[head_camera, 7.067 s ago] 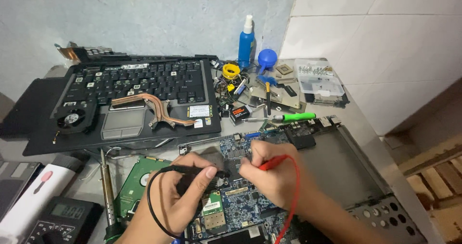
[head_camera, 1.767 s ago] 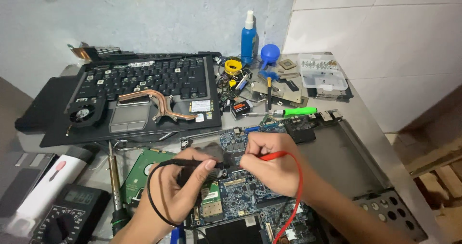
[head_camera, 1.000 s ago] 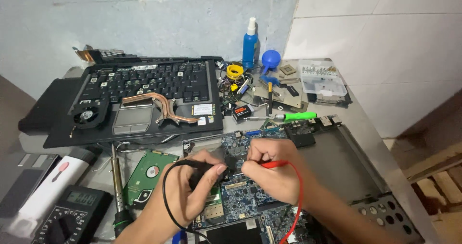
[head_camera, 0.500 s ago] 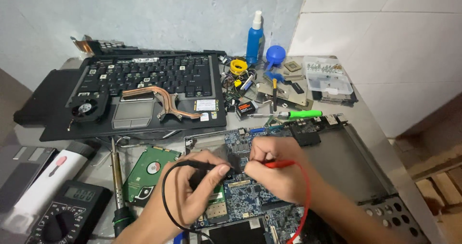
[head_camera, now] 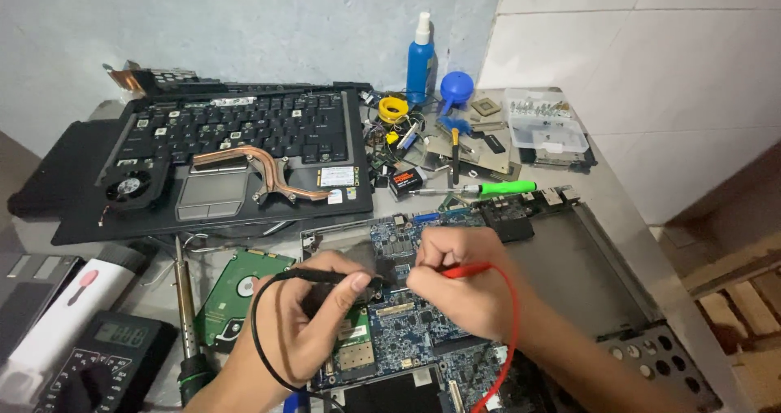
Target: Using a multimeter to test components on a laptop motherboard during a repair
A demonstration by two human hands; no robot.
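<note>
1. Left hand is closed round a black probe, held like a pen, tip pointing right toward the middle of the blue circuit board. Its black lead loops down round the wrist.
2. Right hand is closed on a red probe, pinched btwn thumb and fingers; red lead arcs down along the forearm. Tip is hidden behind the fingers, so can't tell exactly where it lands, prob. on the board near the black one.
3. The two hands are just beside each other, nearly touching, both over the board's upper half.
4. Board lies in front of the person, partly in a grey metal laptop chassis that extends to the right.
5. Left of the board: a green hard drive, a soldering iron beside it, and a black multimeter at bottom left.
6. Behind: a laptop keyboard deck w/ a copper heat pipe and small fan lying on it.
7. Back right: blue spray bottle, green-handled screwdriver, clear parts box.
</note>
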